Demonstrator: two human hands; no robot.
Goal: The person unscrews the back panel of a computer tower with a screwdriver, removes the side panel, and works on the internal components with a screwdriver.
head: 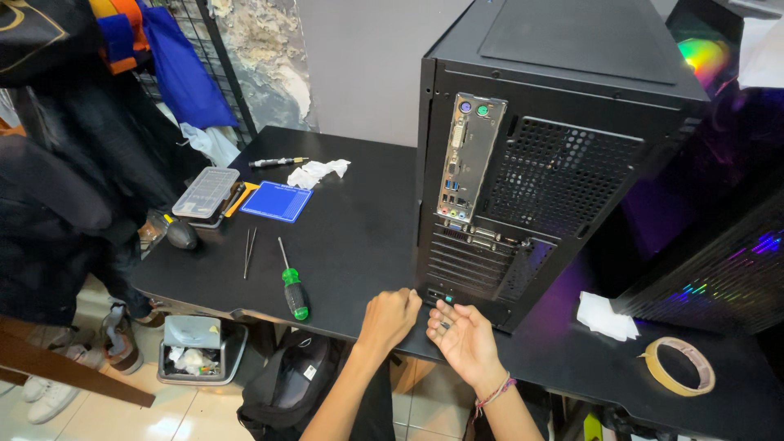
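Note:
A black desktop computer case (563, 163) stands upright on the black desk (359, 229), its rear panel with ports and a mesh fan grille facing me. My left hand (390, 318) is curled into a loose fist at the case's bottom rear corner, touching it. My right hand (465, 339) lies palm up just beside it, fingers apart, with a small dark screw-like piece resting on the palm. A beaded band is on my right wrist.
On the desk lie a green-handled screwdriver (292, 292), tweezers (249, 251), a blue mat (277, 201), a clear bit box (206, 192), a pen (278, 162), a crumpled tissue (317, 172), a white cloth (606, 317) and a tape roll (679, 366). A bin (192, 351) and backpack (286, 384) sit below.

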